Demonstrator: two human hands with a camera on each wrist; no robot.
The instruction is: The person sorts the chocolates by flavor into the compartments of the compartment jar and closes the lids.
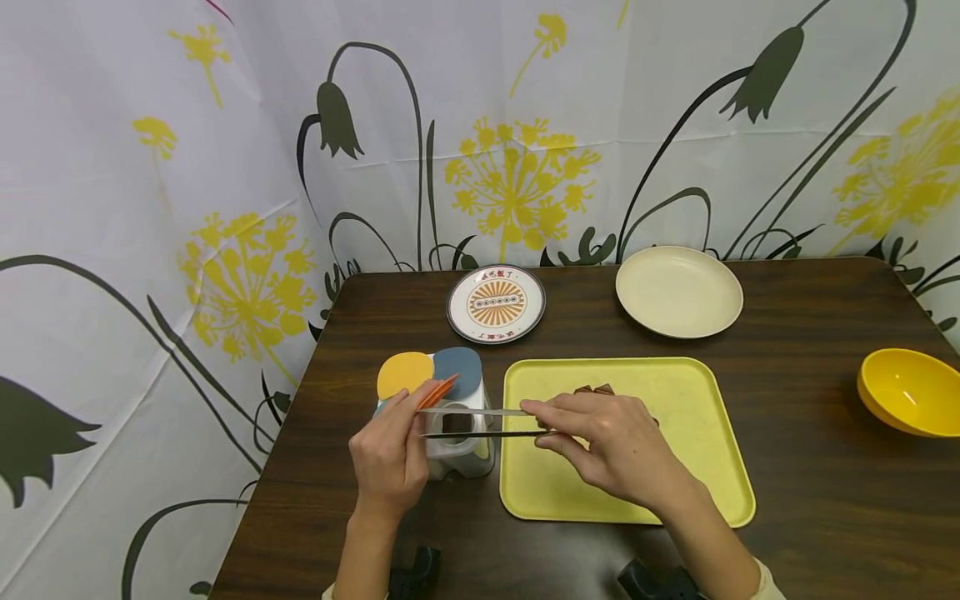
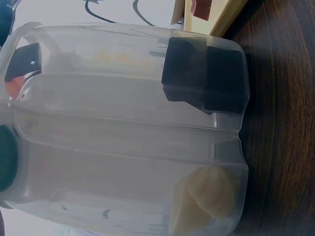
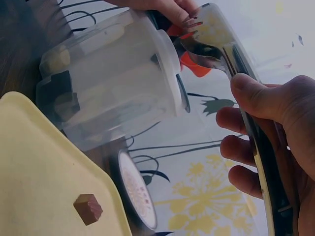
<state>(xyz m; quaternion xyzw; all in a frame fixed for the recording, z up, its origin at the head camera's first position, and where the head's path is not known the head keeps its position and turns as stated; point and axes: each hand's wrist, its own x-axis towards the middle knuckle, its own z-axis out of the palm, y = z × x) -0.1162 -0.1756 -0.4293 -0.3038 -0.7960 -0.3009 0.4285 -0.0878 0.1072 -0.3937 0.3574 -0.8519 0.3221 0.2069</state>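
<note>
My right hand (image 1: 611,433) grips a pair of metal tongs (image 3: 256,132), whose fork-shaped end (image 3: 199,46) shows in the right wrist view. The two tong arms stand apart over the open compartment of a clear, divided container (image 1: 472,464). My left hand (image 1: 390,454) pinches the raised orange lid (image 1: 438,393) at that opening. Inside the container sit dark blocks (image 2: 206,73) and pale, ridged pieces (image 2: 206,196) in separate compartments. Its yellow lid (image 1: 405,375) and blue lid (image 1: 459,369) are down. My right hand partly hides brown pieces (image 1: 597,389) on the yellow tray (image 1: 675,467).
Behind the container stands a white patterned plate (image 1: 496,304), with a cream oval plate (image 1: 679,292) to its right. A yellow bowl (image 1: 911,392) sits near the right edge of the dark wooden table (image 1: 825,500). A flower-printed cloth hangs behind.
</note>
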